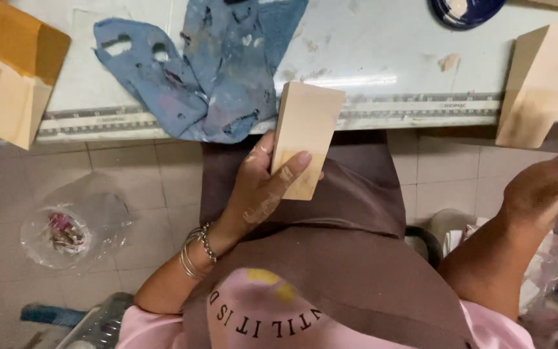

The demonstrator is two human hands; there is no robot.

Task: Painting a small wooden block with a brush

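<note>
Your left hand (259, 187) is pinching the stiff, light wooden block (305, 139) at the bench's (382, 58) front edge; right hand's (544, 187) fingers: cannot tell.

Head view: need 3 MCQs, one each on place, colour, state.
1. Where is the blue rag?
A. on the worktable
B. on the floor
C. in the right hand

2. What colour is the apron?
A. green
B. brown
C. white

3. How is the left hand engaged?
A. empty and flat
B. resting on the rag
C. its grip closed on a pale wooden block

Key: 1 A, the rag drapes over the table edge; 2 B, brown cloth covers the lap; 3 C, fingers wrap the block.
</note>
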